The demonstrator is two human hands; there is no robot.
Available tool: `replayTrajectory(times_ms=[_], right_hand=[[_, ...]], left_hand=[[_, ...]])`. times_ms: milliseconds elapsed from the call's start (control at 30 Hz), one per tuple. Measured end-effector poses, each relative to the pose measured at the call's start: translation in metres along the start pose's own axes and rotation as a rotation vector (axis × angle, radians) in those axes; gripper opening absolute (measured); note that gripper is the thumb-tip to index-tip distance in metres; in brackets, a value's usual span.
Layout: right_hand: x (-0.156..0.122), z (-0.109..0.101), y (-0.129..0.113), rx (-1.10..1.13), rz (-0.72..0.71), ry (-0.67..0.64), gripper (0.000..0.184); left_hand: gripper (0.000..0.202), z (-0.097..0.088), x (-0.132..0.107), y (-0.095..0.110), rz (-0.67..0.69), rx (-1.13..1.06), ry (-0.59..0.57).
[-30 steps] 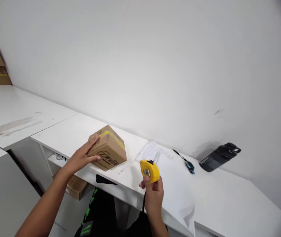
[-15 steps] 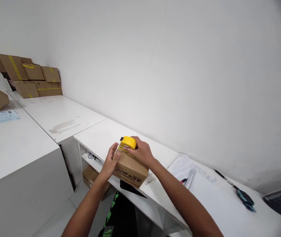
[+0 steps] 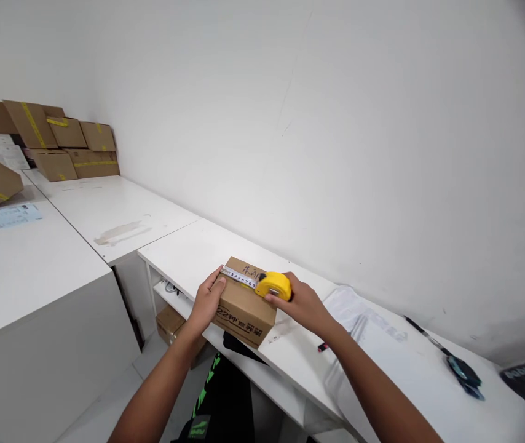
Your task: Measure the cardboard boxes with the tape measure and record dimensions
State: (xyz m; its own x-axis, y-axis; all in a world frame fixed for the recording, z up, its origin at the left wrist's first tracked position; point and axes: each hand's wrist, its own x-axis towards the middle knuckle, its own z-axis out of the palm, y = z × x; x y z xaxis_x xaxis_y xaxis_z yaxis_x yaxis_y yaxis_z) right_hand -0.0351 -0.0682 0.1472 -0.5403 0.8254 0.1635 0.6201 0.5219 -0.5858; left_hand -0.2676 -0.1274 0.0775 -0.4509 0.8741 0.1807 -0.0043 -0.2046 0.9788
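My right hand [image 3: 307,304], clasping the tape measure [image 3: 275,285], has drawn its blade [image 3: 239,277] readably across the box [image 3: 244,300] my left hand [image 3: 206,304] holds.

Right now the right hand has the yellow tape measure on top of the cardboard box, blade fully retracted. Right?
One thing off: the blade isn't retracted. The head view shows it drawn out along the top of the cardboard box, numbers visible. The right hand does have the yellow tape measure there.
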Motion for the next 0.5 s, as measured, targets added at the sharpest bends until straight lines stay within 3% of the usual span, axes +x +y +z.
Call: replayTrajectory(times_ms=[167, 333, 500], right_hand=[[-0.047, -0.024, 0.043, 0.097, 0.089, 0.082, 0.046], [-0.072, -0.038, 0.058, 0.172, 0.164, 0.146, 0.049], [-0.092, -0.05, 0.074, 0.198, 0.163, 0.156, 0.05]], left_hand=[[0.057, 0.023, 0.0, -0.001, -0.004, -0.009, -0.04], [0.054, 0.055, -0.006, -0.004, 0.012, -0.015, -0.102], [0.054, 0.068, -0.009, -0.005, 0.028, -0.004, -0.101]])
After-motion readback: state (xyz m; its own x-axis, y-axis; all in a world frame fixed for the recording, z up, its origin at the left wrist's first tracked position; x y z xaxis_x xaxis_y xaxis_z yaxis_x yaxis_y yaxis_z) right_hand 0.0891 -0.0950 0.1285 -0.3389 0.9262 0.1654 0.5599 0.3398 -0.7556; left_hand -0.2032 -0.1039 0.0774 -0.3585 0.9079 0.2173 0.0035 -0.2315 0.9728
